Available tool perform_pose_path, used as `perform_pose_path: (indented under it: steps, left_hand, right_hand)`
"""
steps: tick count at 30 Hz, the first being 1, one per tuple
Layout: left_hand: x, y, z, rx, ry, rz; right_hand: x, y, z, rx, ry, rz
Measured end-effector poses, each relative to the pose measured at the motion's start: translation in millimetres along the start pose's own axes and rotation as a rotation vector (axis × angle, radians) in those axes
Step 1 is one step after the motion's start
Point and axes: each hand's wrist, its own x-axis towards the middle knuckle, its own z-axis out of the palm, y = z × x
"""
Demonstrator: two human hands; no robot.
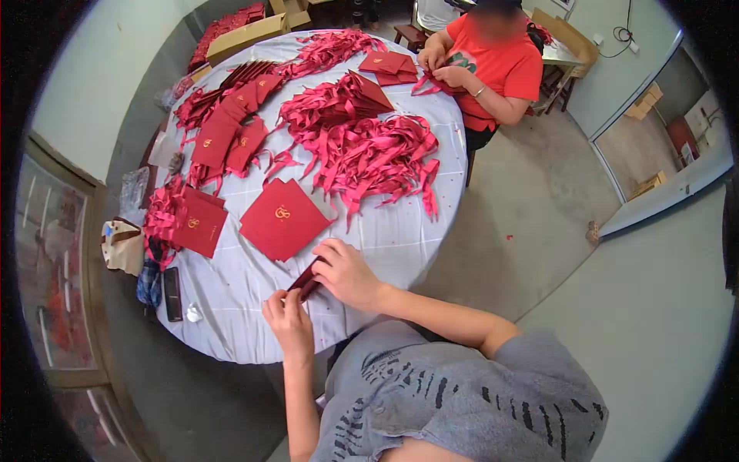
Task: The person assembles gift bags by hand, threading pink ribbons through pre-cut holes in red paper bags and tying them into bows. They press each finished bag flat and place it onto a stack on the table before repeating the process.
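Note:
My left hand (290, 323) and my right hand (348, 273) both grip a folded dark red card (305, 281) above the near edge of the round table (400, 231), which has a white checked cloth. The card is seen edge-on between the two hands. Just beyond it lies a flat stack of red envelopes with a gold emblem (282, 218). A big heap of red paper strips (369, 158) fills the table's middle.
More red envelopes (198, 223) and fanned stacks (231, 131) cover the left side. A black phone (172, 293) lies at the left edge. A person in a red shirt (493, 69) sits at the far side handling red pieces. Cardboard boxes (246, 35) stand behind.

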Motion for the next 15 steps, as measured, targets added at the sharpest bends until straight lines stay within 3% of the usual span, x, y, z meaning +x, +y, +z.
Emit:
perform_pose_path:
  steps: [6,11,13,15]
  left_hand:
    - [0,11,2,0.014,-0.018,-0.087]
    - [6,16,0,0.096,-0.046,-0.032]
    - [9,15,-4,0.126,-0.046,-0.021]
    - [8,16,-6,0.116,-0.086,-0.059]
  right_hand:
    - [-2,11,2,0.043,-0.016,-0.077]
    - [-3,15,-13,0.197,-0.059,-0.085]
    - [-3,23,-23,0.502,-0.033,0.05]
    - [4,44,-36,0.443,0.093,0.105]
